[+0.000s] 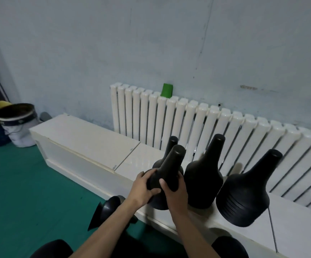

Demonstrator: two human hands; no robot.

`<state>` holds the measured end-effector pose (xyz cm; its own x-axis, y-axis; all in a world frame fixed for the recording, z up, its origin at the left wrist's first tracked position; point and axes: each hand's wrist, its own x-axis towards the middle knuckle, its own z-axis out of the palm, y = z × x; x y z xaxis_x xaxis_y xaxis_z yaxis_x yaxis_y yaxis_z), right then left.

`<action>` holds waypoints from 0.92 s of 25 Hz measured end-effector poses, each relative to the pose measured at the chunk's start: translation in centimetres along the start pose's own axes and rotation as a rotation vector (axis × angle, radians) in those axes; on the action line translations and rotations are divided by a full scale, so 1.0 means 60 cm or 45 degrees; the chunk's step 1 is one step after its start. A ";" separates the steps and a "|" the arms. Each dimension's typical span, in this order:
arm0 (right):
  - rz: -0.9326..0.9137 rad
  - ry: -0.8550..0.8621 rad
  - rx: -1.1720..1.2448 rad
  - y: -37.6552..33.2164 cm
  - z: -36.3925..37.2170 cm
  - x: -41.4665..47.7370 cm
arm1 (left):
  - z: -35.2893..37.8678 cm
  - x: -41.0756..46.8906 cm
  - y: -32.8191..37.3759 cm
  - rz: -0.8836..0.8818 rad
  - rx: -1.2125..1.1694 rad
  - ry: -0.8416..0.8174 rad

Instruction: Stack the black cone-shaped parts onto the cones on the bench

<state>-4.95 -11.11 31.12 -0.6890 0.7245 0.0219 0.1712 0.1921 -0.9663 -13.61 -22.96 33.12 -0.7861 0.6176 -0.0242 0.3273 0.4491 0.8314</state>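
While both hands clasp it, the black cone-shaped part hangs tilted, neck toward 1 o'clock, just in front of the leftmost cone on the bench, not yet seated.

- Handling (judged): matte, hollow, likely light moulded rubber or plastic; some flex, good friction. Best held low on the wide shoulder, 2 sides opposed; the neck gives poor control.
- Left hand: wraps the shoulder from 9 o'clock, fingers curled round it.
- Right hand: grips from 5 o'clock, thumb across the front.
- Forearms rise from 6 to 7 o'clock.
- 2 more cones at 3 o'clock: middle cone, right cone.
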 end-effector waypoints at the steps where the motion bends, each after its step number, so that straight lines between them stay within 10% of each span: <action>1: -0.053 -0.018 -0.001 -0.019 -0.011 0.000 | 0.000 0.000 0.016 0.050 -0.011 0.009; 23: -0.257 -0.024 0.004 -0.170 -0.041 0.228 | -0.058 0.231 0.167 0.265 -0.111 0.105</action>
<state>-14.36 -1.52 41.90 -0.7223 0.6587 0.2108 0.0260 0.3304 -0.9435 -23.08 -12.16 43.04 -0.7478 0.6347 0.1948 0.4429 0.2584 0.8585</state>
